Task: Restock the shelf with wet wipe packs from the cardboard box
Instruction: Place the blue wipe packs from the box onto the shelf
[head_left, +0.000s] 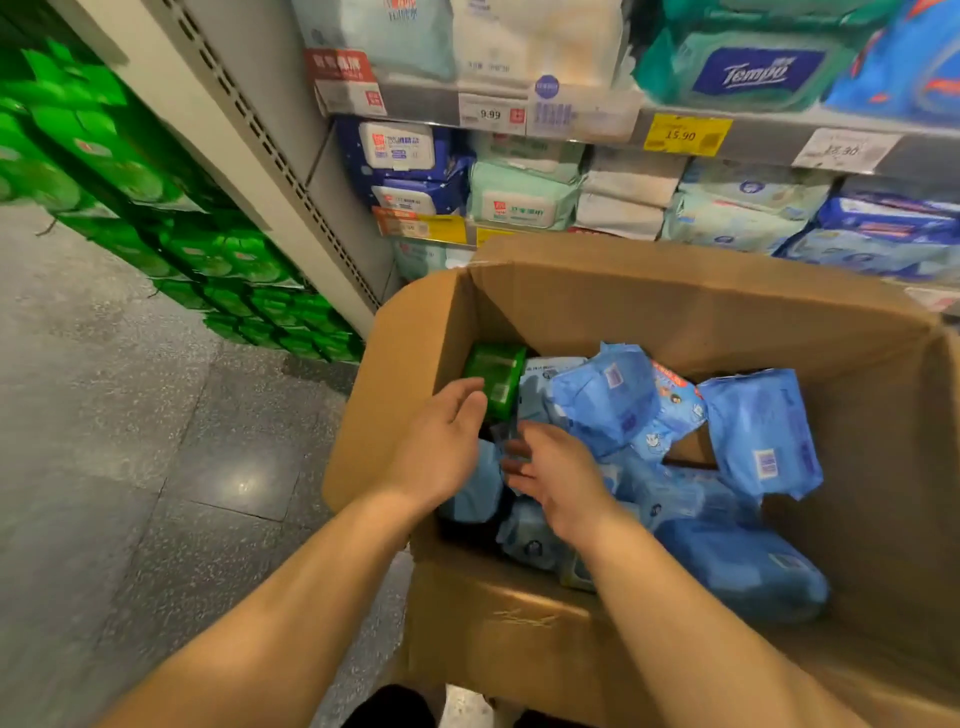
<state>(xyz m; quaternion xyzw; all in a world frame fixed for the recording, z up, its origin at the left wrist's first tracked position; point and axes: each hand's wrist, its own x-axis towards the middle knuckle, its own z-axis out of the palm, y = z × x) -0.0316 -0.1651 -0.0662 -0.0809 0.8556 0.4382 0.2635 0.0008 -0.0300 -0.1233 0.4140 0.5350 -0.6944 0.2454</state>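
Observation:
An open cardboard box (675, 312) stands in front of the shelf (769, 135) and holds several blue wet wipe packs (763, 426) and one green pack (496, 376) at its far left. Both my hands reach into the box's left side. My left hand (441, 447) hovers with relaxed fingers just below the green pack, holding nothing. My right hand (558, 475) lies over the blue packs with fingers spread, gripping nothing that I can see. The packs under my hands are partly hidden.
The shelf carries rows of wipe packs in blue, mint and white, with price tags (685, 135) along its edges. Stacked green packages (156, 208) line the rack to the left. Grey speckled floor (130, 441) lies left of the box.

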